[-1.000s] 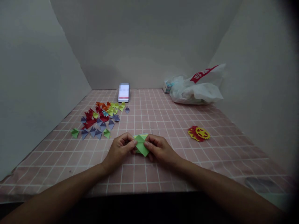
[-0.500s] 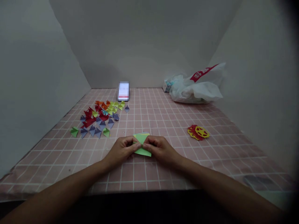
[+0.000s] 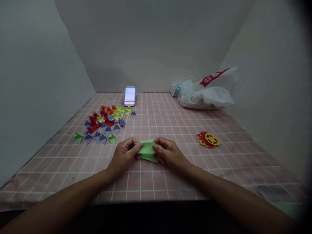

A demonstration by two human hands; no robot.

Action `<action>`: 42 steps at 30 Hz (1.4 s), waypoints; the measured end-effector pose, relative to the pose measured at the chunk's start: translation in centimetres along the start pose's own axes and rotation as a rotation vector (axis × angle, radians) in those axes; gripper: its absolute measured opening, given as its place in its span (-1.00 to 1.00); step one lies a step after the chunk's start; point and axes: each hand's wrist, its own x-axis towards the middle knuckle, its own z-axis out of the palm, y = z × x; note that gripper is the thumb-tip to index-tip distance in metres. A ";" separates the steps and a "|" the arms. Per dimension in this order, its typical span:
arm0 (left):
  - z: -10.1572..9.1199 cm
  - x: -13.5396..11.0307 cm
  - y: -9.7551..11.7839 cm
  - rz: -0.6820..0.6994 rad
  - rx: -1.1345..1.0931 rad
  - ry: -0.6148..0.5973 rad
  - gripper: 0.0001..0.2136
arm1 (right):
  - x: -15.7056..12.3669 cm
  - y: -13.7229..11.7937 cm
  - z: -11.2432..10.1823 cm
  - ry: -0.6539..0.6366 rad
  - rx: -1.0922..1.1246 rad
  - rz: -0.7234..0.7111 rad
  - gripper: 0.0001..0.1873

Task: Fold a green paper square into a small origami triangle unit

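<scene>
- The left hand (image 3: 124, 156) is curled nearly closed, thumb and fingertips pinching the left edge of a folded green paper (image 3: 147, 150).
- The right hand (image 3: 168, 153) is curled the same way, gripping the paper's right edge with its thumb on top.
- The green paper sits between the two hands, low over the pink checked tablecloth (image 3: 170, 123) near the front edge; whether it touches the cloth is hard to tell from this angle.
- Just beyond the left hand lies a scatter of small folded paper pieces (image 3: 106, 123) in red, orange, yellow, green and purple-grey.
- Behind that scatter a phone (image 3: 130, 95) stands upright with its screen lit.
- To the right of the hands, well apart, lies a red and yellow paper cut-out (image 3: 208, 139).
- At the far right corner rests a crumpled white plastic bag (image 3: 204, 92), with a small box (image 3: 174, 90) beside it.
</scene>
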 end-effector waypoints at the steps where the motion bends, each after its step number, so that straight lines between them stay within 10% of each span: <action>1: 0.1 0.0 0.1 0.005 0.002 -0.011 -0.78 | 0.0 0.0 0.0 -0.035 -0.014 0.011 -0.72; 14: 0.1 0.3 -0.1 -0.103 -0.033 -0.178 -0.78 | -0.3 -0.4 -0.4 -0.058 -0.164 -0.014 -0.64; 21: 0.2 0.4 -0.1 -0.143 -0.155 -0.060 -0.74 | 0.0 -0.4 -0.5 0.064 0.013 0.002 -0.63; 42: 0.3 0.2 -0.1 -0.096 -0.174 -0.143 -0.82 | -0.1 -0.1 0.1 -0.104 0.120 -0.039 -0.86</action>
